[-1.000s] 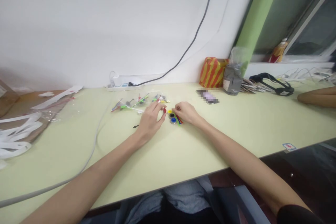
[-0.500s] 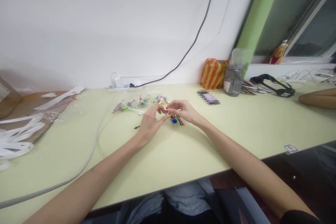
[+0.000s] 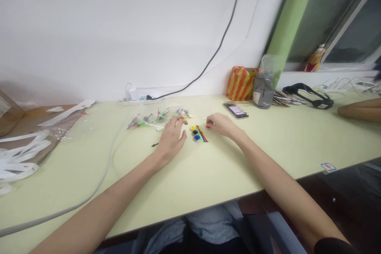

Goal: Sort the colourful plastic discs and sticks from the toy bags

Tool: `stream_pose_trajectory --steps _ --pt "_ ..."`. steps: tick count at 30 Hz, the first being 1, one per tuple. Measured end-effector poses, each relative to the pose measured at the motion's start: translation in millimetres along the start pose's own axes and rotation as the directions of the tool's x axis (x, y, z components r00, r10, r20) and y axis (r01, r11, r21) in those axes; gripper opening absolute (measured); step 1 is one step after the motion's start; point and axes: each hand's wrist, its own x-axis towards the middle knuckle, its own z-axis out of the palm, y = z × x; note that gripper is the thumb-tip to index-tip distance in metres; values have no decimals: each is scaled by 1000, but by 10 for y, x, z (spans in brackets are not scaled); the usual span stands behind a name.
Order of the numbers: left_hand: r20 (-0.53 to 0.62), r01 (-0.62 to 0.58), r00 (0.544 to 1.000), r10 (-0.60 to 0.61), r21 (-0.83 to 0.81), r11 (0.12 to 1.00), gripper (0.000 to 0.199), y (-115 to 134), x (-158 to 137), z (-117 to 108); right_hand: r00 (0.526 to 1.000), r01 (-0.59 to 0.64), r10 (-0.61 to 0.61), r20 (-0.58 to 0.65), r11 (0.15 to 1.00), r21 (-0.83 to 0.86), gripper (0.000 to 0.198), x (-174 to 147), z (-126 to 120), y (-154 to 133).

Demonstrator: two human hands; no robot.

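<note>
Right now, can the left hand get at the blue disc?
Likely yes: the left hand looks open and empty, with bare table between it and the blue disc; the right hand is off at the red disc.

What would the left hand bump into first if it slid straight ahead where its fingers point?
Probably the small round yellow piece, just beyond the open left hand, though the hand's height is unclear, so it might pass above.

White wall (image 3: pixel 119 27) fills upper left and centre. Green wall strip (image 3: pixel 293 24) slants at upper right, beside dark window (image 3: pixel 355 33). Pale yellow-green surface (image 3: pixel 226 178) spans mid-frame, left edge to right.
</note>
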Motion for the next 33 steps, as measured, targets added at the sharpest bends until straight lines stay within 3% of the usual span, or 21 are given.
stream_pose_trajectory --steps 4,7,9,13,21,33 --pt "40 -38 999 29 244 969 36 -211 90 -133 999 27 -27 28 1000 7 14 2 33 -26" --pt "56 52 995 -81 397 916 38 -508 129 -265 999 41 -41 26 999 18 15 -9 28 -71" --pt "78 100 986 -150 447 889 41 -718 111 -346 999 41 -41 21 998 39 16 -18 23 -89" --pt "242 0 963 -117 434 901 49 -992 34 -472 999 43 -43 2 996 73 17 -23 35 -91" --pt "319 -104 948 -3 319 942 32 -1050 -14 -481 1000 24 -24 1 998 65 21 -10 65 -60" --pt "422 -92 904 -60 329 940 23 -1015 -12 -504 970 13 0 -242 998 55 25 -56 22 -164"
